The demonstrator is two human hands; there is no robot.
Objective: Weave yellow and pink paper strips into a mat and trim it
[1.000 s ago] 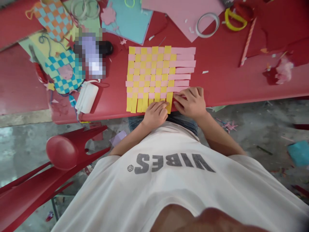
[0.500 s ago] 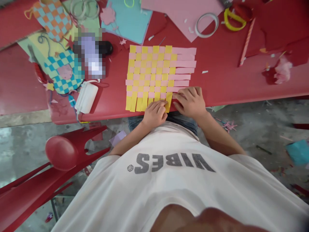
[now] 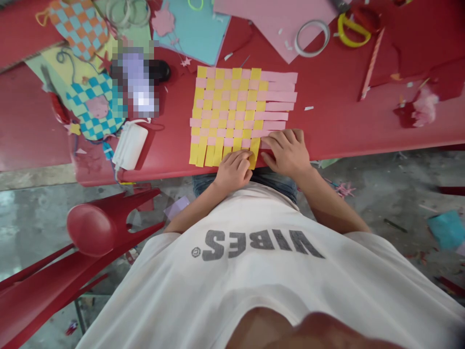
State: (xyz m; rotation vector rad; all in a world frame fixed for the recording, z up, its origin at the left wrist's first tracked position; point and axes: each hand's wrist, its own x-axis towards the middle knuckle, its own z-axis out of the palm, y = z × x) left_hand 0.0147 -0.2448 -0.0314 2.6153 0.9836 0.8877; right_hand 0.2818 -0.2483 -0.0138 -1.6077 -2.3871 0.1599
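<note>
The left grip (image 3: 232,170) is narrow, its curled fingers (image 3: 241,157) lying on the lower edge of a woven paper mat (image 3: 228,109) beside a yellow paper strip (image 3: 255,149). The right grip (image 3: 286,154) is wider, its spread fingers (image 3: 279,140) resting on the mat's lower right corner, just right of that strip. Neither clearly pinches anything; the view cannot settle it. The mat lies flat on a red counter (image 3: 327,126), directly ahead of both grips, with its yellow strip ends hanging loose near the left grip and its pink strip ends (image 3: 278,104) sticking out beyond the right grip. Further ahead of the right grip lie a pink paper sheet (image 3: 276,24), a roll of tape (image 3: 311,38), yellow-handled scissors (image 3: 352,26) and a pink pencil (image 3: 371,63). Ahead of the left grip lie a teal card (image 3: 189,29) and a blue checked paper weave (image 3: 94,109), with an orange and blue checked weave (image 3: 78,29) beyond it. A white pouch (image 3: 130,145) sits left of the left grip. A blurred object (image 3: 134,82) is too obscured to name. Below the grips, a red plastic chair (image 3: 90,230) stands left of the person's lap.
</note>
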